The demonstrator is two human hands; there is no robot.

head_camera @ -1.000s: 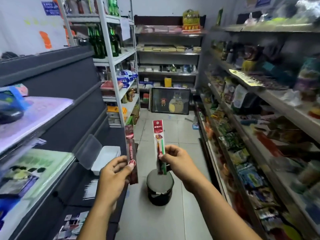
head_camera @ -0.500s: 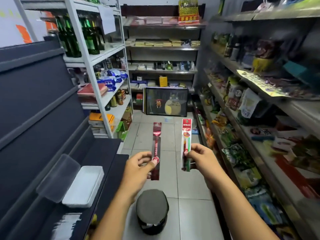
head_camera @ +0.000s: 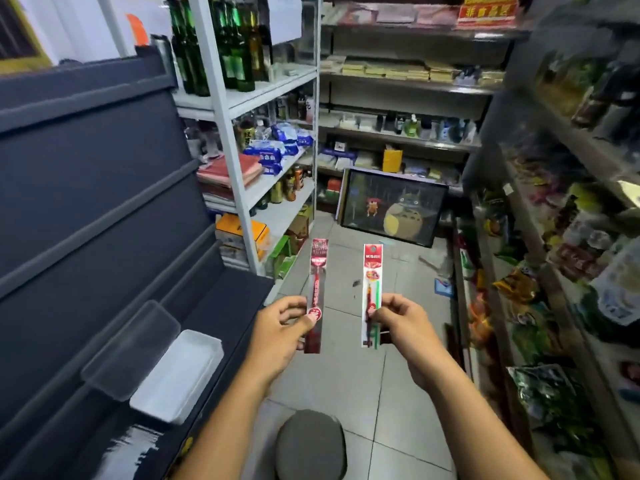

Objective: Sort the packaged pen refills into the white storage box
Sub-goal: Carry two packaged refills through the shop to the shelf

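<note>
My left hand (head_camera: pixel 277 334) pinches a dark red packaged pen refill (head_camera: pixel 317 282) near its lower end and holds it upright. My right hand (head_camera: pixel 401 323) grips a second refill pack (head_camera: pixel 372 271), white with a red header and a green refill inside, also upright. The two packs stand side by side over the aisle floor, a small gap between them. The white storage box (head_camera: pixel 180 372) lies open on the dark shelf at lower left, below and left of my left hand. Its clear lid (head_camera: pixel 131 348) leans against the shelf back beside it.
A dark shelving unit (head_camera: pixel 86 202) fills the left side. A white rack with green bottles (head_camera: pixel 221 43) stands behind it. Packed goods line the right shelves (head_camera: pixel 554 271). A round grey stool (head_camera: pixel 311 445) sits below my arms; a framed picture (head_camera: pixel 391 206) leans at the aisle's end.
The view has swung right and downward, so the white box now sits lower left. Both hands have moved closer together, still holding their packs upright.
</note>
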